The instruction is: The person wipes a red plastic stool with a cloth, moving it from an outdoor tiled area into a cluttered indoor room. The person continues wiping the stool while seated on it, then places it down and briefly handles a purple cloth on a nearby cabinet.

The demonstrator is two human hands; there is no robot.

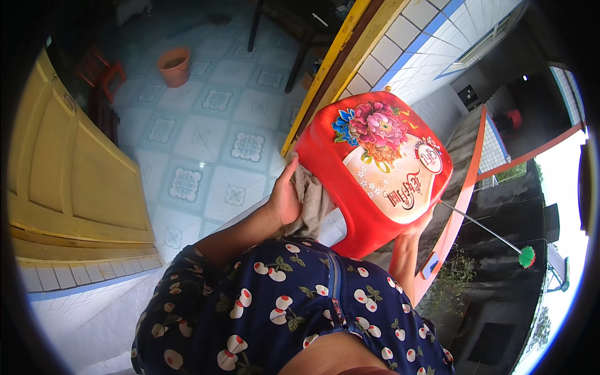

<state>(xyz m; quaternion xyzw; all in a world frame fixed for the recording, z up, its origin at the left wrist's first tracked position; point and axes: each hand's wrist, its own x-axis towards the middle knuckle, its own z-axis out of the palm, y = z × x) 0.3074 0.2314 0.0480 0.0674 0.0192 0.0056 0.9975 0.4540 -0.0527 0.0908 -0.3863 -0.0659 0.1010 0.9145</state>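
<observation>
A red plastic stool is held up in front of my chest, its seat turned towards me. The seat bears a printed peony bouquet and some writing. At the stool's left side, my left hand grips a crumpled beige-grey cloth pressed against the red plastic. My right hand supports the stool from its lower right edge, the fingers mostly hidden behind it.
A yellow wooden door stands open at left, with a yellow doorframe ahead. Inside, an orange bucket and a red chair rest on patterned floor tiles. A phone lies on the pinkish ledge at right.
</observation>
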